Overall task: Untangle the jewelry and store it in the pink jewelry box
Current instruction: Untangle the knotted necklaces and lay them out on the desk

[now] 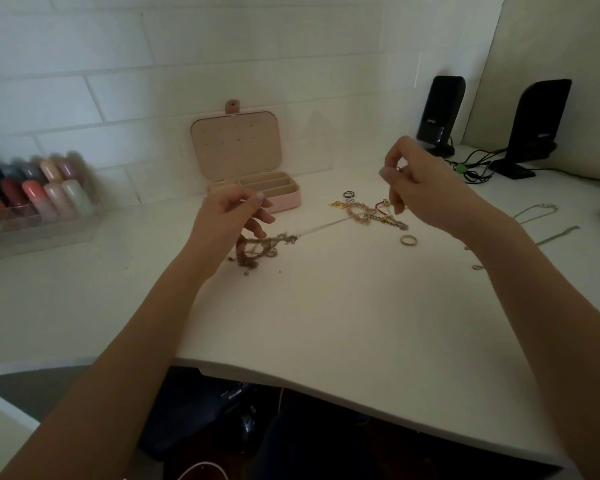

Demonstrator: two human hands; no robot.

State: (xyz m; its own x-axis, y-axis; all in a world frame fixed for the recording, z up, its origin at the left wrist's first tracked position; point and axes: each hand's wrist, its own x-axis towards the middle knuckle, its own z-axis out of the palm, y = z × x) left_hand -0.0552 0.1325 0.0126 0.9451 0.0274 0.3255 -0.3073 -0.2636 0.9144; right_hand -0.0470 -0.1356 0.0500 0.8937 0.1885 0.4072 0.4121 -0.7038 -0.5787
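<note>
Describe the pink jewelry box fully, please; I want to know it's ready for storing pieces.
The pink jewelry box is small, rounded-cornered and looks soft-covered. It stands open on the white desk by the tiled wall, lid upright with rows of small holes inside and a snap tab on top. The beige interior has long divided compartments; no jewelry shows in them. The left hand partly hides its front; whether they touch is unclear.

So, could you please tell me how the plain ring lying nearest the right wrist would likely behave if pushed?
The ring lies flat on the smooth white desk, so it would probably slide. Being small and round, it might roll if tipped onto its edge. It looks rigid, likely metal.
</note>
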